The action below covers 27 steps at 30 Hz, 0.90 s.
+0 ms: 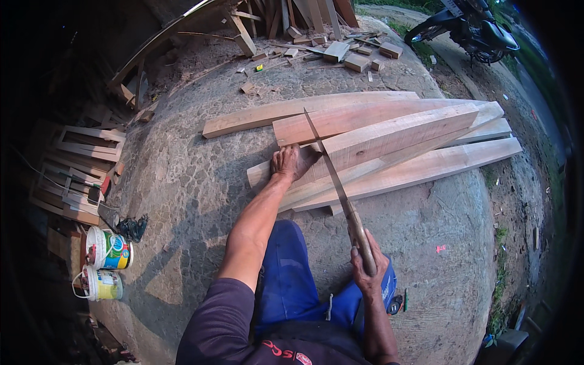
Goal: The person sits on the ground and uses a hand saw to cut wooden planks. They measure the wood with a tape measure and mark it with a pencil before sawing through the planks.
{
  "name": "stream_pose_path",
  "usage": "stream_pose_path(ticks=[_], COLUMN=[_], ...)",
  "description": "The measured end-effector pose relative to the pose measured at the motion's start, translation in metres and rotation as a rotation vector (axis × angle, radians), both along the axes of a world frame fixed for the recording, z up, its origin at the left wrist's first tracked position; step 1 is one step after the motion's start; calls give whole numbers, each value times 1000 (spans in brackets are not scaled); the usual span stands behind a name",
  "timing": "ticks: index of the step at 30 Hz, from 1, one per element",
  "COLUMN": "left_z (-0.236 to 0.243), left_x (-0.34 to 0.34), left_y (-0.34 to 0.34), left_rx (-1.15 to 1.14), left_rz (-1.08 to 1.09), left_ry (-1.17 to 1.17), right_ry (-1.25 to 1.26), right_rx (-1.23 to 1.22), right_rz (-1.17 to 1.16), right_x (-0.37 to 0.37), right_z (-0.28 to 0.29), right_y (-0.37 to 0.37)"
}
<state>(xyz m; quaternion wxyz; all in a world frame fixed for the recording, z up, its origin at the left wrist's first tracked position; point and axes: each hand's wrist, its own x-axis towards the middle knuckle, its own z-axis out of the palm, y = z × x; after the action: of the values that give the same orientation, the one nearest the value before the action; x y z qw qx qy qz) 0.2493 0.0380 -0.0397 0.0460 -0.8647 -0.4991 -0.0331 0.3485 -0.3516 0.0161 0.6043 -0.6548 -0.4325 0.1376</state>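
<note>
My left hand [289, 159] grips the near end of a pale upper board [401, 131], its thumb beside a saw blade. My right hand [367, 267] is wrapped round the wooden handle of a long hand saw [336, 182]. The blade lies across that board and points away from me, its tip over a pinkish board [359, 113] behind. Several long boards lie loosely stacked on the concrete, including a back one [237, 121] and a front one [462, 158].
Offcuts [356, 61] and leaning planks lie at the back. Wooden frames [85, 146], dark footwear [132, 228] and two plastic buckets [109, 252] sit at left. A motorbike [468, 33] stands back right. The concrete slab [438, 255] has a rough dirt edge at right.
</note>
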Motion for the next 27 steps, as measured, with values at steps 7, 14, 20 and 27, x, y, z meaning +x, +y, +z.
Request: stream_pose_path(ticks=[7,14,20,27], left_z=[17,-4,12,63], left_x=[1,-1,-2,32], left_y=[1,50,30,-11], left_rx=[-87,-279,-92,-217], left_rz=[-6,170,64,-12], left_ry=[-65,-100,-155,-243], right_ry=[95,114,81,144], right_rx=[-35,-1,3,-30], right_rz=[7,7,10,13], right_x=[-2,6,6,14], right_z=[11,19,17,26], right_y=[7,28,17,6])
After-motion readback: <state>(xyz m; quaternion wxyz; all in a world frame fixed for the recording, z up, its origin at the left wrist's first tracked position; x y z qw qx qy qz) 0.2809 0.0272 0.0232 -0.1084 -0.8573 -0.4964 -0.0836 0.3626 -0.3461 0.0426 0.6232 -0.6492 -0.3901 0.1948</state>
